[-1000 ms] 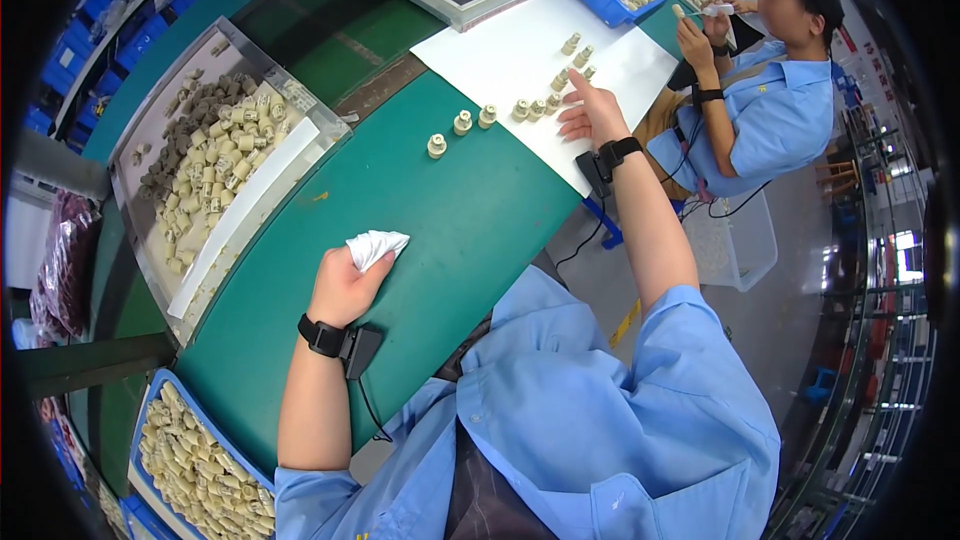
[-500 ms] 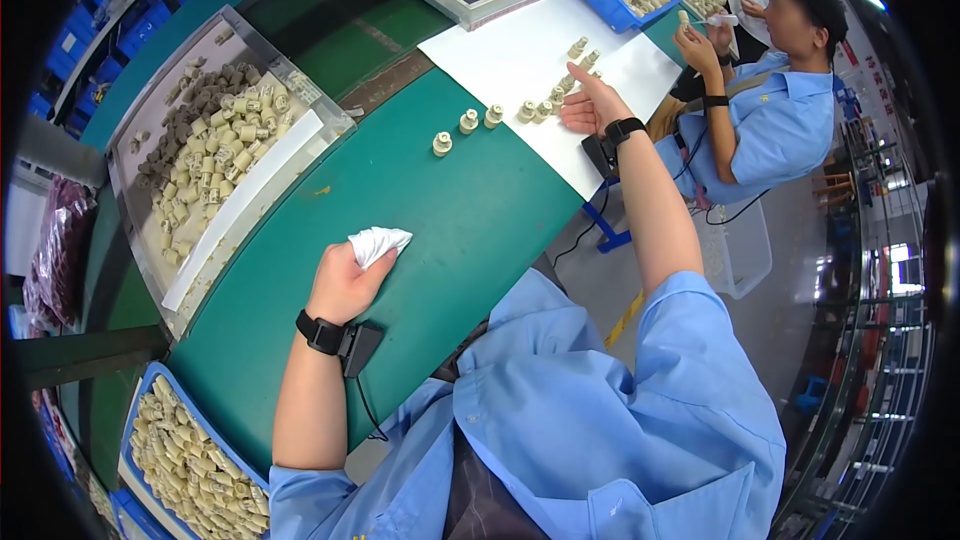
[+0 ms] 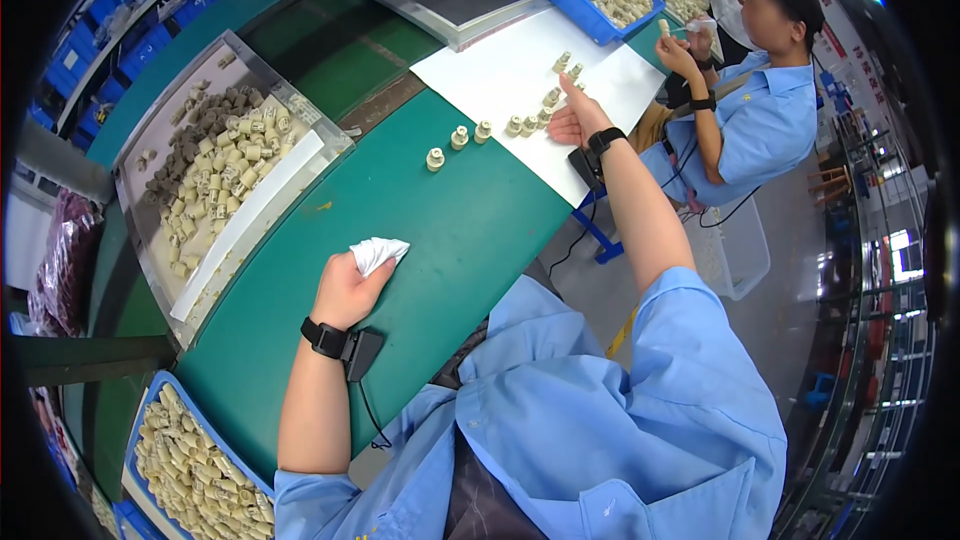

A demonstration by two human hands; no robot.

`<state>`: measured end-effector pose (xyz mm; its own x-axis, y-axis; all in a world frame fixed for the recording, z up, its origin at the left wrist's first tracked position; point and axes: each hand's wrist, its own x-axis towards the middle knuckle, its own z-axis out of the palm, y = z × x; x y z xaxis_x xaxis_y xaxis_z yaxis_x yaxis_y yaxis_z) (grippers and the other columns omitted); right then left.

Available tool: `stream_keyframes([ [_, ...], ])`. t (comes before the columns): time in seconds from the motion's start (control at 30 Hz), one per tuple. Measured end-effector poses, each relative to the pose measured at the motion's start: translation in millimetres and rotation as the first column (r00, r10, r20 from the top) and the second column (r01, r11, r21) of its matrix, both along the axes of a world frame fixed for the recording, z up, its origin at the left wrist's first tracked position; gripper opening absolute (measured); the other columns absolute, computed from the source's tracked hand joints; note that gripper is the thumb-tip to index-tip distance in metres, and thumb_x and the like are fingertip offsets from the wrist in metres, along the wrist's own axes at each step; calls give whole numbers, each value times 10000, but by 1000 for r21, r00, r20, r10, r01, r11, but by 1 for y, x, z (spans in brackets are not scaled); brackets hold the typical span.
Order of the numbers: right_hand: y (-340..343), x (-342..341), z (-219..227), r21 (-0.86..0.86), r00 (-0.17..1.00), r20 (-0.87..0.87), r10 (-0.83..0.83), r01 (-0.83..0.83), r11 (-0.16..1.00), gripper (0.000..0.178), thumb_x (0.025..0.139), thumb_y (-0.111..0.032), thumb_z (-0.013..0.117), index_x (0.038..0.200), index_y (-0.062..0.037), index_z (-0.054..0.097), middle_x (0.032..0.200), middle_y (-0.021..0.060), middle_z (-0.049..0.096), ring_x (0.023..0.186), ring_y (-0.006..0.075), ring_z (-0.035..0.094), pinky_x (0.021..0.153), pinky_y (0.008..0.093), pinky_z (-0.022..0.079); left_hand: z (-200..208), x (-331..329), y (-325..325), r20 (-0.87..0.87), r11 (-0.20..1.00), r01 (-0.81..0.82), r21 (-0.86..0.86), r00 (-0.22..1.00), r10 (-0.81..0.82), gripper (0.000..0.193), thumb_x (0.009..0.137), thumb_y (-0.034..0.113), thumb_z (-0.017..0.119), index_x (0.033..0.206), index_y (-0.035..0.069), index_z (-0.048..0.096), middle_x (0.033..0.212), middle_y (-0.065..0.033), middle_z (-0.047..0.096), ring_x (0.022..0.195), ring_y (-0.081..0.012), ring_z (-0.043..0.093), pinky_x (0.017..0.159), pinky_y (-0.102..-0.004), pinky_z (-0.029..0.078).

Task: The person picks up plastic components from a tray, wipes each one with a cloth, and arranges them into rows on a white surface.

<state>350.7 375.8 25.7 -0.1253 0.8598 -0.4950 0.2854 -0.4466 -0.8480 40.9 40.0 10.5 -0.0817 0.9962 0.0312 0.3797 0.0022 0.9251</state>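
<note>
My left hand (image 3: 350, 285) is closed around a crumpled white cloth (image 3: 378, 254) above the green tabletop. Further off, my right hand (image 3: 582, 120) is held open with its fingers stretched out, empty as far as I can see. Its fingertips are right beside a group of small cream-coloured cylindrical fittings (image 3: 529, 125) standing on a white sheet (image 3: 470, 75); I cannot tell whether they touch. A few of these fittings are partly hidden by the fingers. To their left, a short row of like fittings (image 3: 459, 138) stands upright near the sheet's edge on the green surface.
On the left, a shallow tray (image 3: 190, 300) holds loose cream and brown pieces. A blue bin (image 3: 150, 395) of cream parts sits at lower left, another blue bin (image 3: 570, 15) at the back. A co-worker in blue (image 3: 770, 120) handles a small part at right.
The whole view has shifted slightly, so the table things sit a little lower and further left. Both hands keep their poses, and the fittings keep their places on the table.
</note>
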Motion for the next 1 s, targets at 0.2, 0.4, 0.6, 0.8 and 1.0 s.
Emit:
stream_keyframes([
  [0.2, 3, 24, 1, -45, 993, -94, -77, 73, 996, 938, 741, -797, 534, 957, 115, 575, 824, 215, 660, 659, 251, 679, 547, 317, 572, 1, 0, 1, 1, 1000, 3, -21, 1000, -3, 202, 867, 73, 638, 1053, 11, 688, 935, -58, 712, 826, -115, 636, 754, -262, 489],
  [0.4, 22, 33, 4, -128, 996, -43, -83, 77, 989, 949, 696, -801, 586, 970, 108, 575, 847, 212, 666, 687, 260, 685, 554, 323, 574, 5, 2, 2, 8, 1000, 14, 14, 1000, -14, 198, 868, 79, 639, 1047, 10, 689, 931, -54, 713, 818, -111, 633, 748, -261, 489],
  [0.6, 27, 33, 3, -146, 998, -13, -61, 58, 988, 877, 693, -800, 595, 900, 51, 623, 788, 143, 682, 634, 211, 676, 553, 282, 566, 6, 1, 1, 4, 1000, 5, -29, 1000, -5, 202, 869, 74, 630, 1052, 9, 689, 938, -57, 712, 828, -116, 636, 757, -261, 490],
  [0.8, 27, 32, 4, -151, 997, -16, -69, 66, 986, 909, 697, -742, 652, 996, 114, 582, 872, 201, 674, 727, 259, 695, 605, 309, 587, 2, 3, 2, 16, 1000, -4, 18, 1000, 4, 205, 858, 106, 640, 1039, 23, 691, 932, -134, 712, 815, -233, 688, 741, -302, 510],
  [1.0, 23, 27, 5, -118, 996, 12, -83, 84, 989, 850, 723, -700, 667, 969, 110, 591, 860, 193, 681, 727, 243, 700, 618, 310, 593, 8, 2, 3, 30, 1000, -4, 5, 1000, 4, 202, 856, 92, 640, 1038, 21, 691, 927, -125, 714, 810, -216, 687, 736, -297, 510],
])
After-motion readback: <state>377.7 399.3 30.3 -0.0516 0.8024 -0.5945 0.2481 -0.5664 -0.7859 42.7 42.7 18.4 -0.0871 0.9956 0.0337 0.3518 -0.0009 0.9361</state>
